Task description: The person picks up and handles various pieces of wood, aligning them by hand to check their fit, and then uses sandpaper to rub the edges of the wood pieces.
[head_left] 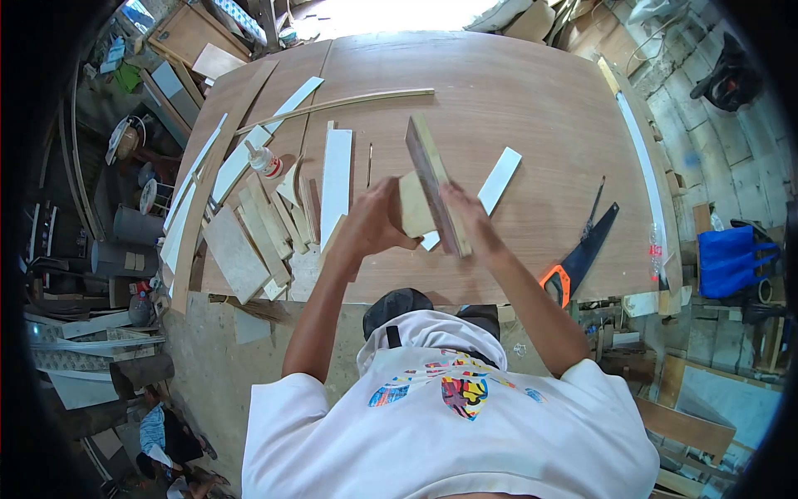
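Note:
My left hand (371, 223) is closed around a small pale plywood piece (413, 204), thumb along its lower edge. The plywood piece meets the face of a longer wooden board (430, 179), which stands on edge and slants across the table. My right hand (472, 218) grips that board from its right side, with its fingers partly hidden behind it. A white strip (501, 179) lies beyond my right hand, and the end of a white piece shows below the plywood. Left of my left hand is a white board (337, 173), with a thin pencil-like stick (370, 165) close by.
Wood offcuts (264, 218) and a white glue bottle (264, 160) crowd the left of the brown table (499, 83). A handsaw (582, 254) with an orange handle lies near the right front, beside a slim dark tool (595, 206). A clear bottle (656, 251) stands at the right edge.

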Tool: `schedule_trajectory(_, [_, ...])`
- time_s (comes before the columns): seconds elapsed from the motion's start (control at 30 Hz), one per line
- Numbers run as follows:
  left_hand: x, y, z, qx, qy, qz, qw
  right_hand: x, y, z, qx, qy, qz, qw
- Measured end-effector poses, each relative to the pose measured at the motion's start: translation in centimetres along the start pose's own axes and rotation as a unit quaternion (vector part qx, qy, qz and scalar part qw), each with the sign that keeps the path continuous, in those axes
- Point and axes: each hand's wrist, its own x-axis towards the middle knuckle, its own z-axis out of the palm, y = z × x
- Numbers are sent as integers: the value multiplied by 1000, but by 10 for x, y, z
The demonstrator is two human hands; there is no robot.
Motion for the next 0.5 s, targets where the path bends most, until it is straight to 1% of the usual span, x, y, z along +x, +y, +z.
schedule_trajectory(0.03, [-2, 0, 1, 0, 2, 0, 1000, -3, 4, -2, -1, -1, -1, 1000])
schedule_trajectory(0.1, [-12, 1, 7, 16, 16, 33, 999, -6, 15, -12, -8, -37, -28, 999])
schedule_trajectory(0.13, [-16, 6, 13, 23, -1, 37, 999, 1, 10, -16, 34, -33, 14, 999])
schedule_trajectory(0.17, [-16, 10, 14, 22, -5, 37, 999, 8, 9, -16, 36, -30, 16, 999])
schedule_trajectory(0.23, [-13, 15, 11, 19, -4, 29, 999, 17, 9, -11, 12, -18, -14, 1000])
schedule_trajectory(0.27, [-6, 9, 3, 14, -24, -3, 1000, 2, -12, -3, -8, -37, 69, 997])
schedule_trajectory(0.3, [-7, 3, -1, 16, -22, -2, 1000, -7, -7, -2, -8, -38, 67, 997])
schedule_trajectory(0.37, [-7, -9, -7, -9, 42, -32, 999, -20, 3, -3, -80, -88, -72, 990])
schedule_trajectory(0.4, [-9, -17, -6, -35, 44, -28, 998, -26, 2, -8, -101, -95, -87, 987])
schedule_trajectory(0.43, [-11, -23, -3, -33, 46, -30, 998, -31, 3, -18, -99, -98, -87, 986])
schedule_trajectory(0.47, [-14, -28, -2, -167, 8, -19, 986, -34, 4, -31, -80, -67, -63, 993])
schedule_trajectory(0.5, [-18, -31, -1, -298, -30, -6, 954, -35, 4, -40, -62, -35, -38, 997])
